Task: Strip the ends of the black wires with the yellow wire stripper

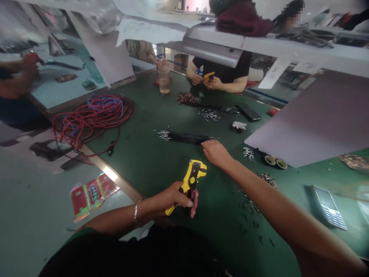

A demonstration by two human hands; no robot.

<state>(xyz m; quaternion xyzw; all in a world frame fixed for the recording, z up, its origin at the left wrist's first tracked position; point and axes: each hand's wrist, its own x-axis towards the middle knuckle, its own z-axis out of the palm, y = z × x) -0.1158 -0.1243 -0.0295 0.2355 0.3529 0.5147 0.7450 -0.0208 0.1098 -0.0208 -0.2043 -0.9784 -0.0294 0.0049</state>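
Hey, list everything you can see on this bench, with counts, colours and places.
workbench: one, dark green, centre
wire coil: one, red and blue, left bench edge
wire bundle: one, black with silver ends, mid-bench
tape rolls: two, yellow-rimmed, right
mobile phone: one, silver, near right
plastic cup: one, clear, far side
co-worker: one, black shirt, far side
wire stripper: one, yellow and black, in left hand
left hand: one, gripping stripper
right hand: one, open, at bundle's end

Red foil packet, label lettering unreadable
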